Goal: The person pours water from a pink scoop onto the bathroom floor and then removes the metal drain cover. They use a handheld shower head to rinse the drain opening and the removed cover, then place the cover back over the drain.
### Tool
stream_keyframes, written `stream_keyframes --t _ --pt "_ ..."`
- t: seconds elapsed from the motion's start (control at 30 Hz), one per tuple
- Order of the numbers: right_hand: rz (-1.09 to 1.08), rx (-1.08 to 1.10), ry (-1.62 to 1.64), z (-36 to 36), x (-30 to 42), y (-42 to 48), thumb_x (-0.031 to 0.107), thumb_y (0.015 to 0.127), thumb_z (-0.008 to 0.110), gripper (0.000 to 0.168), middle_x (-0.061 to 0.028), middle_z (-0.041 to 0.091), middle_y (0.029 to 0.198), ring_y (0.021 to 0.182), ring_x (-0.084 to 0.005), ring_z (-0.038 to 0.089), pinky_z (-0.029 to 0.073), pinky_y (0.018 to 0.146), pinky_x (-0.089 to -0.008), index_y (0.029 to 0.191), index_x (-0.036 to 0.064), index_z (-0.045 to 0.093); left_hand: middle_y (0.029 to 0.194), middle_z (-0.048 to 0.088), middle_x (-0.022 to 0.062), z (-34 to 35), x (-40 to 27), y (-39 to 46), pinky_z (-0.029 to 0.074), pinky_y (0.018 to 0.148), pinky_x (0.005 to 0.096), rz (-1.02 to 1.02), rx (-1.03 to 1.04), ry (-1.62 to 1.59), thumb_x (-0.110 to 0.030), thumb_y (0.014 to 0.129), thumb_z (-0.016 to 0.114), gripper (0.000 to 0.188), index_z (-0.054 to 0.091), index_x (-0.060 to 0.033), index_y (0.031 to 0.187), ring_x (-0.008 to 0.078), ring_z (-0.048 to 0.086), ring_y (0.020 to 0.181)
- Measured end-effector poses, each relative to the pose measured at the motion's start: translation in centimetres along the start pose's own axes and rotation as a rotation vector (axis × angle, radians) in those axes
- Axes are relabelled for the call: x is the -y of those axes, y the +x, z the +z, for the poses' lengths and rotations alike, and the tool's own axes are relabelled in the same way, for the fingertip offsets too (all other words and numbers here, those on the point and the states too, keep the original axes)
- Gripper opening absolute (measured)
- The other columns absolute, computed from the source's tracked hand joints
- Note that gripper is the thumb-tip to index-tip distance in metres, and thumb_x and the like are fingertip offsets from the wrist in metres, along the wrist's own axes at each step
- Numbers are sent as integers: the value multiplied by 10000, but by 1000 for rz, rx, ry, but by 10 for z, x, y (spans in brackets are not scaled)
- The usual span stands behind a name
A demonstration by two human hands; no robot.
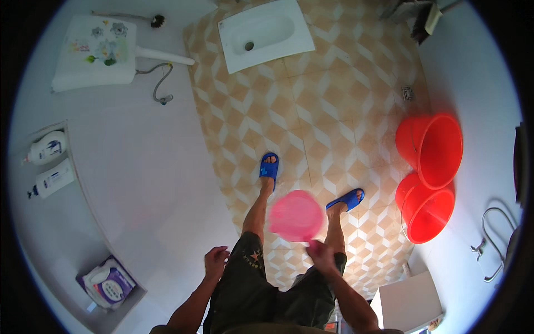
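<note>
My right hand [322, 257] grips the short handle of a pink plastic water dipper [296, 216]. The dipper's round bowl, blurred, hangs over the floor between my lower legs. Loosely curled, my left hand [216, 262] hangs beside the leg of my dark shorts [240, 275], with nothing seen in it. I stand in blue slippers [269, 166] on a patterned tile floor [333, 125]. Two red plastic buckets [440, 150] lie to the right by the wall, one overlapping the other in view; their insides look reddish and I cannot tell what they hold.
A white squat toilet [267, 31] is set in the floor ahead, below left of a broom [426, 23]. A cistern [96, 54] and hose [158, 83] are on the left wall. Bottles [54, 177] stand in a wall niche. Right: a floor drain [408, 93], tap [479, 248] and white cabinet [411, 298].
</note>
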State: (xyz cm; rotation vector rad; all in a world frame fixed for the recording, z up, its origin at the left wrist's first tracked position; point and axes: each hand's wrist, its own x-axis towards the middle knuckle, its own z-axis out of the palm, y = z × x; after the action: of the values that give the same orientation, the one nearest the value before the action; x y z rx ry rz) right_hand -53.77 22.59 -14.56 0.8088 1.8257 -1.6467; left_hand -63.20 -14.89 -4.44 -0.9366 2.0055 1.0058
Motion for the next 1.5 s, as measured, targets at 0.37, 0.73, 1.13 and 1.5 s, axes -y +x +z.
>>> stream_keyframes --t 0.37,0.73,1.13,1.5 --pt "956 74 1010 230 104 459 103 839 639 282 -67 534 574 418 -216 493 378 361 -314 597 80 495 956 712 123 -138 29 62 592 646 317 -320 -213 -171 -81 972 562 229 641 -14 1176 205 719 829" --pt "-174 -285 -546 192 197 365 269 830 658 291 -214 688 744 671 -392 700 566 610 -499 945 3 632 946 716 118 -105 -12 93 592 643 320 -278 39 -321 -71 981 547 222 646 -14 1171 209 720 811" --pt "312 468 519 262 207 330 254 867 710 329 -141 714 758 557 -234 646 500 439 -403 1087 13 665 933 706 115 -106 -43 82 581 633 325 -277 -20 -175 -142 979 587 245 640 -19 1184 215 716 811" --pt "348 380 758 -73 222 394 282 995 574 297 -53 639 797 498 -59 468 395 412 -217 1146 35 641 943 704 112 -68 -56 84 573 642 320 -181 29 -16 -162 988 577 242 643 -22 1174 208 711 818"
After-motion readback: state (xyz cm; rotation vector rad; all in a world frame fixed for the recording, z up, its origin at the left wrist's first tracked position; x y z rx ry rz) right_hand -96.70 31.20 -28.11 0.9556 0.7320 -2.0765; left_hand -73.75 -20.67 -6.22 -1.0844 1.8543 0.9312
